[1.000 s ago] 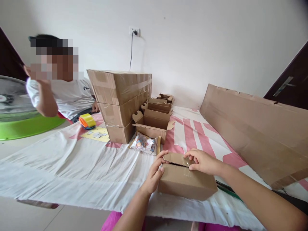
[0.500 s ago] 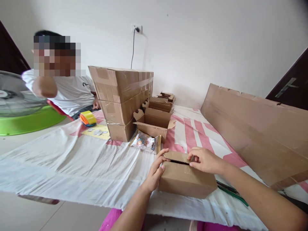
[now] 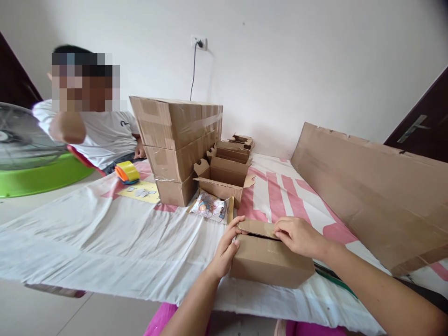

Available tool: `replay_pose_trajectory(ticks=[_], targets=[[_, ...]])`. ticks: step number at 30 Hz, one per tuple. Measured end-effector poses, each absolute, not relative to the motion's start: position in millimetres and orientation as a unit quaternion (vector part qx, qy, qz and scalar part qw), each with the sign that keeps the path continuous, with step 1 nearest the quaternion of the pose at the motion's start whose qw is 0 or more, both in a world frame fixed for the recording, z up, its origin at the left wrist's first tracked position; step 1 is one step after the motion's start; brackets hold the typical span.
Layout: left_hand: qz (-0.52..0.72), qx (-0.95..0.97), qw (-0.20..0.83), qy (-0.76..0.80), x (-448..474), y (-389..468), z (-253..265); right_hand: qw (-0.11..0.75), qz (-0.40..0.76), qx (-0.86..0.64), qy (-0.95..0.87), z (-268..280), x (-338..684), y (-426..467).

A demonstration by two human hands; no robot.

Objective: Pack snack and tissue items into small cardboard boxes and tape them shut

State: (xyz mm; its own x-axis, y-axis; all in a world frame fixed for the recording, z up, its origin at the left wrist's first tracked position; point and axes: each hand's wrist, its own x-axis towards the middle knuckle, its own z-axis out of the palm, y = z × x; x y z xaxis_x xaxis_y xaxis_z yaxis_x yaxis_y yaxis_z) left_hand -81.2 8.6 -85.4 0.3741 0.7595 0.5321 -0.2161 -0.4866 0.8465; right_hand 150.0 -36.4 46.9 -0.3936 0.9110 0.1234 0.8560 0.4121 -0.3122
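On the cloth-covered tabletop (image 3: 115, 247) I'm seeing a cardboard panel (image 3: 367, 196) standing well right of the taped stack (image 3: 175, 151), with an open box (image 3: 224, 192) just to the stack's right. The small carton (image 3: 271, 268) is sitting in front and to the right of the stack, and a packet (image 3: 212, 206) is lying by the stack's near right corner. The left grip (image 3: 225, 252) is curling half closed around the small carton's left end, holding it, and the right grip (image 3: 299, 236) is bending its fingers to the flap (image 3: 257, 227), though I'm unable to tell whether they're pinching it.
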Motion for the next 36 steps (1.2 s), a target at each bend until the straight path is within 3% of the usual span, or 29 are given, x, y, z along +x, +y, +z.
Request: replay_pose_trajectory(ticks=[5,15,36], targets=[[0.518,0.693,0.464,0.192,-82,10,-88,0.179,0.211,-0.626,-0.729,43,165,-20],[0.520,0.694,0.459,0.195,-82,9,-88,0.158,0.346,-0.612,-0.694,35,172,-11],[0.517,0.700,0.454,0.192,-82,11,-89,0.150,0.343,-0.612,-0.697,38,155,-8]])
